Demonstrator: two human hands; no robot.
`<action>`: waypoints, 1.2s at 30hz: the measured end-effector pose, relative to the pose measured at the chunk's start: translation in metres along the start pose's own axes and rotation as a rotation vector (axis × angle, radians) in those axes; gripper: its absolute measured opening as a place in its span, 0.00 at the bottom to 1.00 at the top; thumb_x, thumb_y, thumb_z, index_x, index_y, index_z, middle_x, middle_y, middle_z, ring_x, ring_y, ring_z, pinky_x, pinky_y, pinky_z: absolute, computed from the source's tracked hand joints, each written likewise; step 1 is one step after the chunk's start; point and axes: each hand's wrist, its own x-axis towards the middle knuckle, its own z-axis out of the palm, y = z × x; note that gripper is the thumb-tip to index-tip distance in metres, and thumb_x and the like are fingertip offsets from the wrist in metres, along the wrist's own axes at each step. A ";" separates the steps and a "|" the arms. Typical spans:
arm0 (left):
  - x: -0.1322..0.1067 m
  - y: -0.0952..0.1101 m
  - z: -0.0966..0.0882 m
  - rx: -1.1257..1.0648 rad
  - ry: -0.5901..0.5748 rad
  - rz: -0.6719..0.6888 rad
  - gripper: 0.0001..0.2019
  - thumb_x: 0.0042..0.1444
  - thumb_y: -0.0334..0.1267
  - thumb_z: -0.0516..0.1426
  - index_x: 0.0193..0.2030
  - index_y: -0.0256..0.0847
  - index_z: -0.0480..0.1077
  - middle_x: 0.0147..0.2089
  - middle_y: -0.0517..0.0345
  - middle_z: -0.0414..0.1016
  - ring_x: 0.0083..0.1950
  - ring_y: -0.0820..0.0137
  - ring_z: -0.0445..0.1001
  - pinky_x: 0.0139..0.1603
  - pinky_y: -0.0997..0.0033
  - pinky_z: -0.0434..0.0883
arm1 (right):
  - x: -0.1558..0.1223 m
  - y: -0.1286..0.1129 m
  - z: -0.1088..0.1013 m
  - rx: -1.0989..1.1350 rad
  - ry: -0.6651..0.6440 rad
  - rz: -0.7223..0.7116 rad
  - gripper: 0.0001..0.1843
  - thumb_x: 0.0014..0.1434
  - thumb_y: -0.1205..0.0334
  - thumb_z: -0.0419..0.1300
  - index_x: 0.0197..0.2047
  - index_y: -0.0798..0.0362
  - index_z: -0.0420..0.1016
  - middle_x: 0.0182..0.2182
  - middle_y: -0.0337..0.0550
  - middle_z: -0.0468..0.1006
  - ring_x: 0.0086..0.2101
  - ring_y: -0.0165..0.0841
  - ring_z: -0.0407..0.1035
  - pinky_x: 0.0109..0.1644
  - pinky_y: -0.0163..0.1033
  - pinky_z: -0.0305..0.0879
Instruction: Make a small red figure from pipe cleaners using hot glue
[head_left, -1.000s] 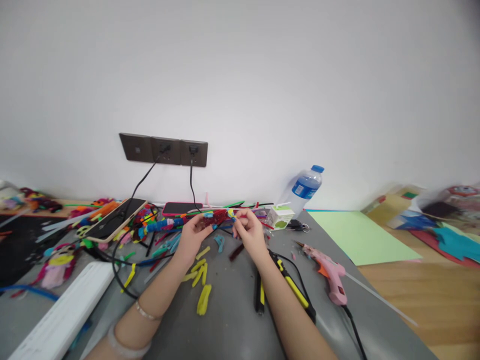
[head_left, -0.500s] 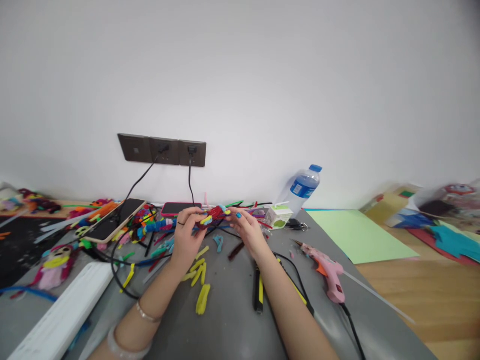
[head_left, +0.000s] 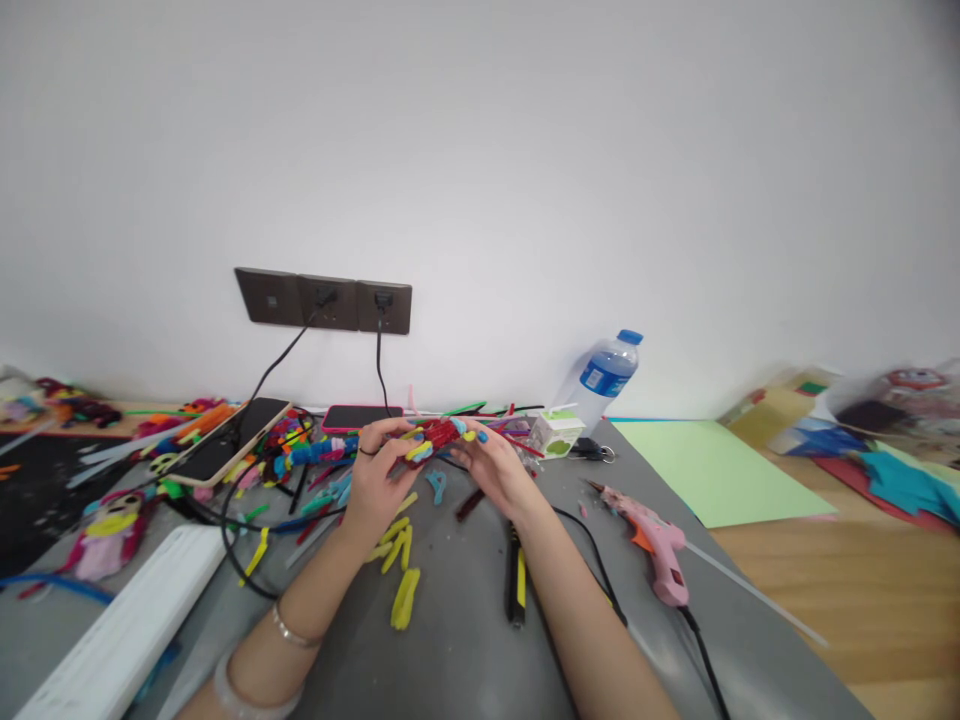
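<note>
Both hands hold a small pipe-cleaner figure (head_left: 442, 432), mostly dark red with yellow and light blue parts, above the middle of the table. My left hand (head_left: 380, 470) pinches its left end, thumb and fingers closed around the yellow and blue bits. My right hand (head_left: 491, 460) grips the other end, its fingertips partly hidden behind the figure. Under the hands lie several folded yellow pipe-cleaner pieces (head_left: 405, 598), a light blue loop (head_left: 436, 487) and a dark brown strip (head_left: 470, 504).
A pink glue gun (head_left: 660, 550) lies at the right with its cord, near a light green paper sheet (head_left: 720, 470). A black-and-yellow cutter (head_left: 516, 580) is beside my right forearm. Behind stand a bottle (head_left: 609, 375) and a small carton (head_left: 556, 434). Phones and a white power strip (head_left: 142, 630) lie left.
The figure has turned and shifted slightly right, showing more of its red body. My right fingers have moved from its tip to behind its right end.
</note>
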 end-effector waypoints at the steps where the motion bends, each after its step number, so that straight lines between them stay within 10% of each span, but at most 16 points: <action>1: 0.000 0.000 0.000 -0.001 0.002 -0.004 0.07 0.56 0.28 0.60 0.39 0.43 0.68 0.48 0.54 0.70 0.49 0.65 0.72 0.48 0.63 0.71 | 0.000 0.000 0.000 -0.002 -0.005 0.000 0.17 0.50 0.49 0.70 0.42 0.46 0.81 0.46 0.43 0.81 0.45 0.36 0.72 0.50 0.40 0.66; 19: 0.002 0.004 -0.002 -0.036 -0.012 0.001 0.06 0.56 0.29 0.60 0.37 0.43 0.69 0.45 0.54 0.73 0.47 0.66 0.73 0.48 0.63 0.72 | -0.001 -0.003 0.003 -0.060 0.031 0.017 0.22 0.45 0.46 0.72 0.41 0.47 0.80 0.47 0.45 0.80 0.43 0.38 0.73 0.47 0.41 0.69; 29: -0.003 -0.014 0.017 -0.694 0.156 -0.920 0.15 0.50 0.47 0.65 0.39 0.38 0.74 0.32 0.59 0.75 0.32 0.72 0.74 0.35 0.74 0.72 | 0.001 -0.002 0.000 -0.161 0.134 -0.030 0.20 0.53 0.41 0.65 0.40 0.48 0.81 0.45 0.46 0.81 0.41 0.37 0.73 0.43 0.38 0.66; 36: -0.003 -0.010 0.017 -0.748 0.142 -1.016 0.17 0.44 0.48 0.68 0.36 0.38 0.76 0.30 0.60 0.74 0.29 0.75 0.72 0.30 0.77 0.69 | 0.001 -0.001 0.004 -0.426 0.133 -0.183 0.16 0.52 0.46 0.66 0.35 0.49 0.77 0.32 0.41 0.78 0.31 0.34 0.69 0.38 0.39 0.67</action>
